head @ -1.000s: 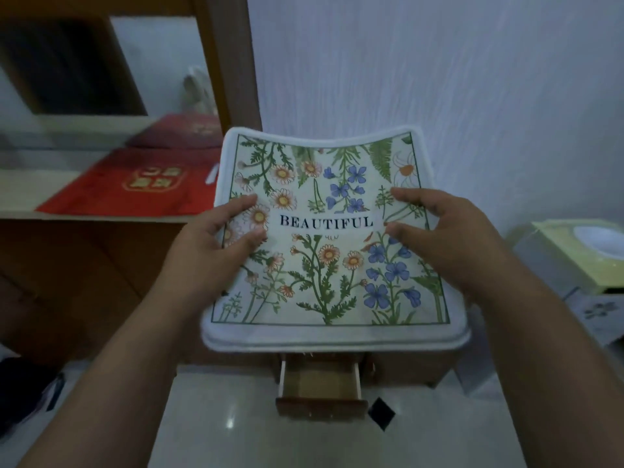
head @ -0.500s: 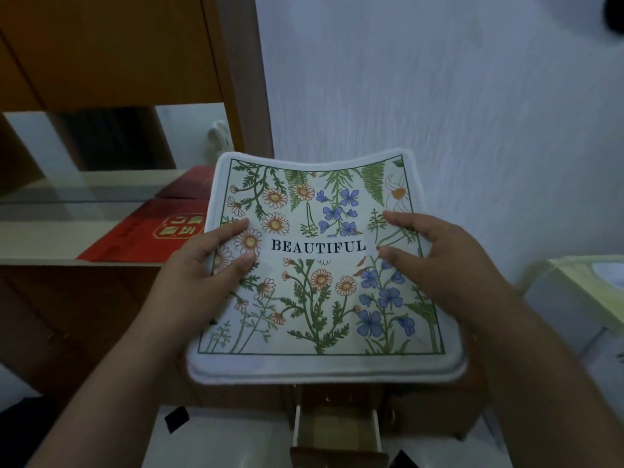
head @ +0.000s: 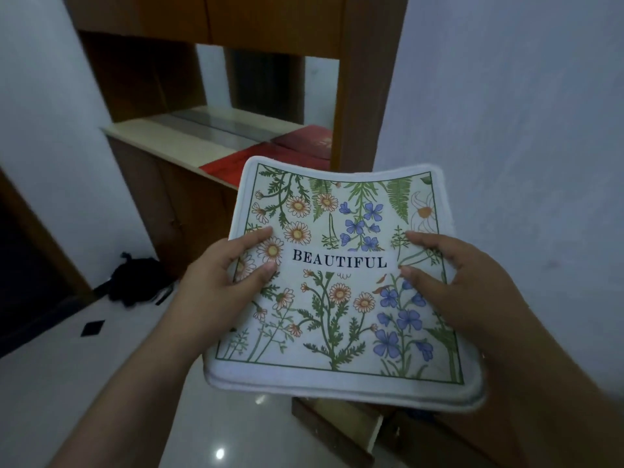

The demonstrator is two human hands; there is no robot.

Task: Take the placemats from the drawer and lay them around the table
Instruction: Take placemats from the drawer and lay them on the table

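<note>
my left hand (head: 219, 282) and right hand (head: 452, 285) grip the floral placemat stack (head: 337, 298), fingers curled over opposite edges, above the open drawer (head: 341, 430); keep it level while carrying.

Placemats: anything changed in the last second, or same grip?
The view has swung left: the wooden cabinet now fills the left side, and the open drawer sits lower right under the placemats. Left hand and right hand still grip the stack's sides, nothing released.

White floral placemats (head: 341, 298) (green-bordered)
</note>
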